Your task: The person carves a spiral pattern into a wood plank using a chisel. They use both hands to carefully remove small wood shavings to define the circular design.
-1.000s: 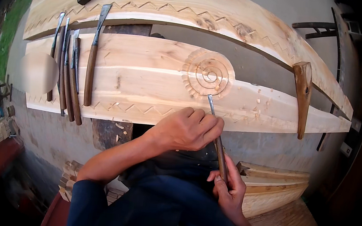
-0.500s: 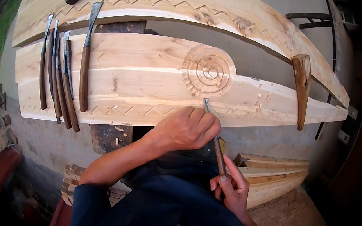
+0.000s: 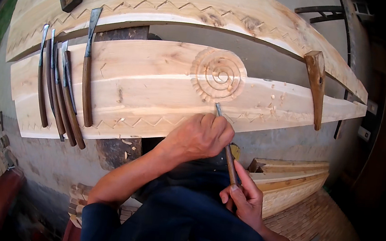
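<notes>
Loose chisels lay left of the carved spiral, presumably for easy picking. Below the spiral, my left hand was closed round a slim chisel, seemingly steadying its tip; my right hand clasped its handle, perhaps to guide it. Right of the spiral lay a mallet.

Carved planks, a row of chisels and scattered wood chips mark this as a woodcarving workshop.
</notes>
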A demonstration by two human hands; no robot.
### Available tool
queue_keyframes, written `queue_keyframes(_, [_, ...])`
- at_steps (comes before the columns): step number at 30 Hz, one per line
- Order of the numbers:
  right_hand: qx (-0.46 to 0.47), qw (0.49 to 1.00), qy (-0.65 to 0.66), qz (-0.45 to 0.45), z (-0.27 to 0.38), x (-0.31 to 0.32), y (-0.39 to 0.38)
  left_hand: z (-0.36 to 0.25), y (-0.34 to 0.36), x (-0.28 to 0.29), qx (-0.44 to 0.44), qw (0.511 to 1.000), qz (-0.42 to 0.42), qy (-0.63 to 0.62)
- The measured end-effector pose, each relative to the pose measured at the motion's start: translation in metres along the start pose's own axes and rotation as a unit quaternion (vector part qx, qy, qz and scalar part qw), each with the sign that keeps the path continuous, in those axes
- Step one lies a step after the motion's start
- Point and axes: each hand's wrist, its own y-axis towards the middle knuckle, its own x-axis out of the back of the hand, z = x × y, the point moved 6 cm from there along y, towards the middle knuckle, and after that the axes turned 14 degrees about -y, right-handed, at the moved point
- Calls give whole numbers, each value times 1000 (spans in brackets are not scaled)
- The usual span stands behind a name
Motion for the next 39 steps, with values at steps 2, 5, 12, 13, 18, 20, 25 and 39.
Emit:
queue_keyframes(2, [-1,1000,-12,-4,2,-3,-1,1,0,0,0,1000,-3,-2])
queue_keyframes(5, [-8,1000,-10,-19,2,-7,-2,2,-1,0,6,1000,-1,-9])
queue_keyframes(12, [-12,999,14,-28,-7,-16,3,5,0,0,48,998,22,17])
queue_keyframes(13, [0,1000,18,-26,-4,-17,6,6,0,0,47,999,20,19])
queue_keyframes(18, [14,999,-20,-26,5,-12,2,6,-3,1,49,999,5,-21])
queue_keyframes(20, [30,999,-28,-25,3,-7,-4,3,0,8,35,999,-16,-33])
queue_keyframes(25, [28,999,-30,-25,-5,-2,-5,-1,-4,-3,-13,1000,16,-9])
queue_keyframes(39, [5,999,-31,-22,4,-8,-7,0,-7,-3,-6,1000,10,-16])
